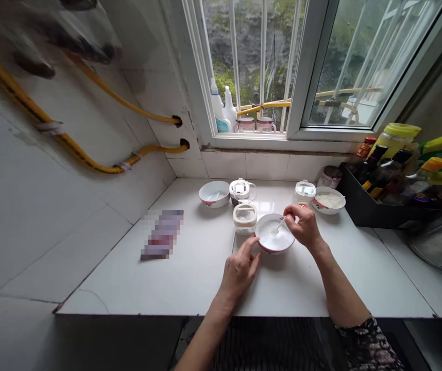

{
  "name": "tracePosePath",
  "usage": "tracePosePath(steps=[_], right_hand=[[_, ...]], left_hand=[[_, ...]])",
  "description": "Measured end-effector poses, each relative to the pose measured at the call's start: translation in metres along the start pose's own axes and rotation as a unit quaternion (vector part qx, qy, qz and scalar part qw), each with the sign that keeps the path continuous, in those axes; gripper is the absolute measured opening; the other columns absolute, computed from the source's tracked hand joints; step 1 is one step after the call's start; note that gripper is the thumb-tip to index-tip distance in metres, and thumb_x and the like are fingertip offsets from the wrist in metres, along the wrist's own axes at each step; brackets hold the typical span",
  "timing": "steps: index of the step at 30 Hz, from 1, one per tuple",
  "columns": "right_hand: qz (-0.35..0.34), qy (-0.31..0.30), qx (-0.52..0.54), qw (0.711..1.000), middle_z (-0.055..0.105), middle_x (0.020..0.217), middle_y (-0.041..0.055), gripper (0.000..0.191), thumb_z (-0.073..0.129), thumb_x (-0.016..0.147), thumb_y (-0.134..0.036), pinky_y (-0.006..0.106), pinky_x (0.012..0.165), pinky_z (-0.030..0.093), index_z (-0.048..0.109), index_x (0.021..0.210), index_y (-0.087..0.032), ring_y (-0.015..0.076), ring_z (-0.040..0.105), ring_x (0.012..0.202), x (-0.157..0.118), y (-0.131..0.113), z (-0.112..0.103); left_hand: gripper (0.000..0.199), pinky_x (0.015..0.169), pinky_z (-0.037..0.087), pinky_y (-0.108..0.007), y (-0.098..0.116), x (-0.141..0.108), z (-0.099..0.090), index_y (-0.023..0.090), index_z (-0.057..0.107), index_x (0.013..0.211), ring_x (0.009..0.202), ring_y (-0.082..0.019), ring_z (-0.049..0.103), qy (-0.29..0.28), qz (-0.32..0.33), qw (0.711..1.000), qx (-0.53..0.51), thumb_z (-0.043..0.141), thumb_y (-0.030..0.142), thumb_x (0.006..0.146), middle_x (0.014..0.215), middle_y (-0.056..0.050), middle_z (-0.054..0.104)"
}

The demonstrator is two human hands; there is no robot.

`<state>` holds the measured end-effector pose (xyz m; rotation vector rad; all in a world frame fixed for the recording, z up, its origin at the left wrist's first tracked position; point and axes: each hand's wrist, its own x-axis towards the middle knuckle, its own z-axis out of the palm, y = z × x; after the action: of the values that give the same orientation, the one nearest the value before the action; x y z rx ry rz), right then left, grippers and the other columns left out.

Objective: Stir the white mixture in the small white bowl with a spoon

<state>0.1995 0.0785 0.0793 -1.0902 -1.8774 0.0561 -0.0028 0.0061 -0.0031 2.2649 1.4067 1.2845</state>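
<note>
My right hand (302, 222) is closed in a pinch around the handle of a small white spoon (275, 230). The spoon's tip is down in a white bowl (269, 249) with a pinkish-red rim, whose contents look white or clear. My left hand (241, 267) grips that bowl's left edge with its fingers. Just left of the bowl stands a lidded seasoning jar (244, 218) with whitish contents. Behind it is a second lidded jar (240, 190) holding something dark. Another white bowl (214, 195) with a utensil in it sits further left.
At the back right are a lidded jar (305, 191) and a bowl of white powder (328, 201). A black bin (371, 208) of bottles and a glass lid (429, 245) take up the right side. A blurred flat item (162, 235) lies left on the white counter (120, 288).
</note>
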Motion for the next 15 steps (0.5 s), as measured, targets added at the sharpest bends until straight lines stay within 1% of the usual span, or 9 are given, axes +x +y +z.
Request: tracePosePath(steps=[3, 6, 8, 10, 13, 15], right_hand=[[-0.042, -0.05, -0.029, 0.997, 0.056, 0.055, -0.0034, 0.015, 0.048, 0.073, -0.011, 0.034, 0.084, 0.04, 0.055, 0.065, -0.021, 0.0132, 0.047, 0.052, -0.003, -0.003, 0.005], [-0.044, -0.089, -0.028, 0.995, 0.053, 0.052, -0.0039, 0.015, 0.047, 0.072, -0.011, 0.033, 0.084, 0.04, 0.055, 0.065, -0.021, 0.0128, 0.045, 0.051, -0.005, -0.006, 0.015], [-0.012, -0.095, -0.011, 0.995, 0.055, 0.052, -0.0034, 0.016, 0.046, 0.073, -0.012, 0.032, 0.082, 0.041, 0.054, 0.064, -0.021, 0.0129, 0.046, 0.051, -0.006, -0.006, 0.019], [0.042, -0.083, 0.011, 0.996, 0.058, 0.054, -0.0021, 0.016, 0.045, 0.073, -0.014, 0.031, 0.078, 0.041, 0.054, 0.062, -0.022, 0.0132, 0.048, 0.052, -0.005, -0.004, 0.02], [0.12, -0.065, 0.052, 0.989, 0.059, 0.055, -0.0007, 0.016, 0.045, 0.071, -0.018, 0.027, 0.064, 0.04, 0.054, 0.059, -0.022, 0.014, 0.05, 0.053, -0.002, -0.001, 0.016], [0.156, -0.058, 0.081, 0.983, 0.057, 0.053, -0.0009, 0.015, 0.045, 0.069, -0.02, 0.026, 0.057, 0.037, 0.055, 0.058, -0.022, 0.014, 0.05, 0.052, 0.0, 0.001, 0.012]], left_hand=[[0.036, 0.062, 0.055, -0.023, 0.001, 0.0, -0.001, 0.023, 0.051, 0.126, 0.061, -0.01, 0.067, 0.002, 0.0, 1.0, 0.004, 0.053, 0.013, 0.092, 0.121, -0.006, 0.07], [0.035, 0.06, 0.054, -0.022, 0.003, 0.001, -0.002, 0.023, 0.052, 0.125, 0.06, -0.01, 0.067, 0.003, 0.001, 1.0, 0.007, 0.054, 0.012, 0.091, 0.118, -0.005, 0.071], [0.036, 0.06, 0.054, -0.021, 0.003, 0.001, -0.003, 0.022, 0.052, 0.125, 0.059, -0.009, 0.067, 0.004, 0.002, 1.0, 0.007, 0.054, 0.011, 0.091, 0.114, -0.005, 0.072], [0.037, 0.06, 0.053, -0.021, 0.002, 0.001, -0.003, 0.022, 0.053, 0.125, 0.059, -0.009, 0.067, 0.004, 0.002, 1.0, 0.006, 0.055, 0.01, 0.09, 0.11, -0.004, 0.073], [0.038, 0.061, 0.053, -0.021, 0.002, 0.0, -0.003, 0.021, 0.052, 0.125, 0.06, -0.009, 0.067, 0.001, 0.0, 1.0, 0.002, 0.056, 0.009, 0.089, 0.108, -0.004, 0.073], [0.038, 0.062, 0.053, -0.021, 0.001, 0.0, -0.002, 0.022, 0.052, 0.125, 0.06, -0.009, 0.067, -0.002, -0.003, 1.0, -0.001, 0.056, 0.009, 0.089, 0.107, -0.004, 0.073]])
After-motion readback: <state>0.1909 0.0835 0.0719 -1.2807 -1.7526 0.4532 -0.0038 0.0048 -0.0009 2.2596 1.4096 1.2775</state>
